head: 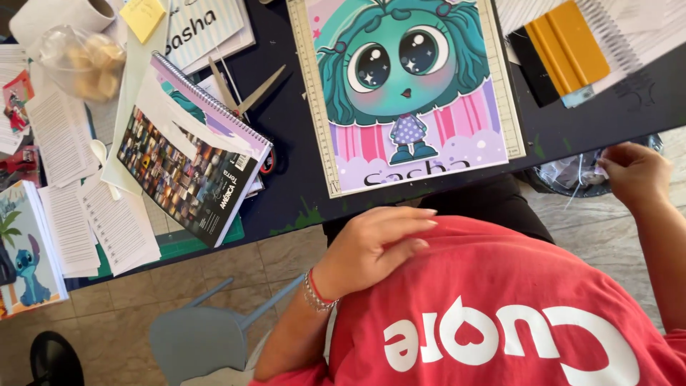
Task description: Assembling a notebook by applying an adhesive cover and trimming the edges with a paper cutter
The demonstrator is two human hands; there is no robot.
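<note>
Scanning left to right: loose sheets [64, 214] and a bag of snacks [82, 61] at the table's far left, then a spiral notebook [193, 154] with scissors [243, 89] just beside it. Centre: a cartoon print [411, 89] lies flat on a ruled cutting mat [318, 107], near the table [293, 136] edge. Left hand [375, 246] rests open, palm down, on the red shirt [500, 307], holding nothing. Upper right: a yellow squeegee [564, 46]. Right hand [632, 171] is closed, pinching a small pale scrap [602, 171] over a bin [572, 175] beside the table. Judgement: scrap is thin, light, limp, possibly tacky; fingertip pinch at an edge suits it. Print likely bends easily; lift by two edges.
</note>
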